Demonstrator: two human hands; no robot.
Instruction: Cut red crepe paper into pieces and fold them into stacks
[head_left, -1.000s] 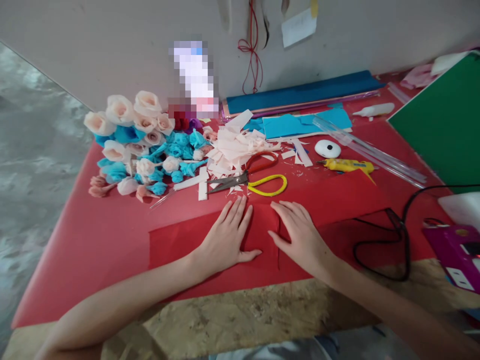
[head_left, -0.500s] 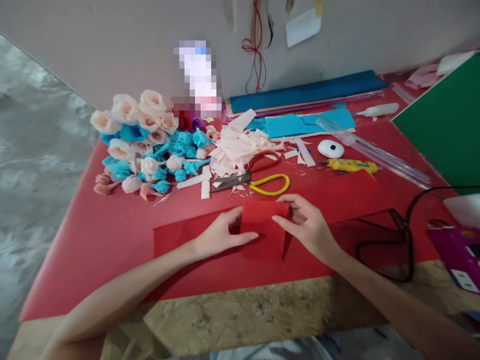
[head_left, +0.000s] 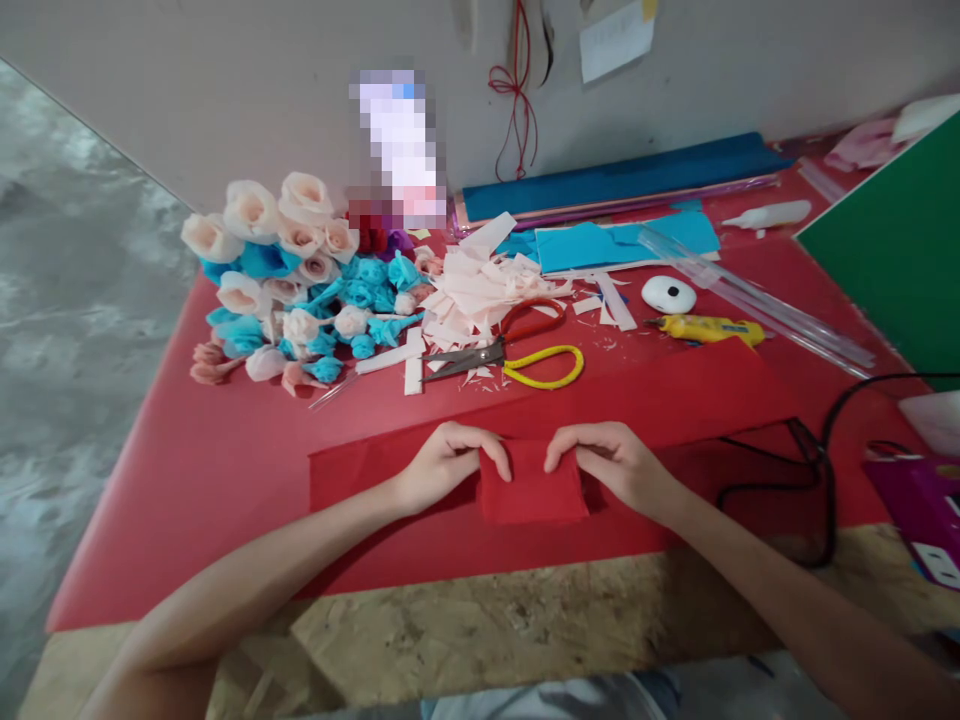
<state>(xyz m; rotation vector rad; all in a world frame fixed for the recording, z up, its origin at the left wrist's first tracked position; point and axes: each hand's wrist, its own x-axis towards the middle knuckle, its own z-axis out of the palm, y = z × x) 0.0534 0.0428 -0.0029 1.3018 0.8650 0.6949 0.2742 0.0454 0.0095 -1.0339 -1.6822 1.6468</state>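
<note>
held sht (head_left: 534, 495): pln red | scissors (head_left: 491, 354) hndls: red+yel | board (head_left: 892, 240): grn

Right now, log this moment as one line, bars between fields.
left hand: pinching folded red sheet, left side | right hand: pinching same sheet, right side | scissors: on table, beyond hands

One left hand (head_left: 442, 472), one right hand (head_left: 621, 468), one folded red piece (head_left: 534, 496), one pair of scissors (head_left: 493, 354), one glue gun (head_left: 712, 330), one green board (head_left: 896, 240); the paper flowers (head_left: 316, 268) overlap too much to count.
</note>
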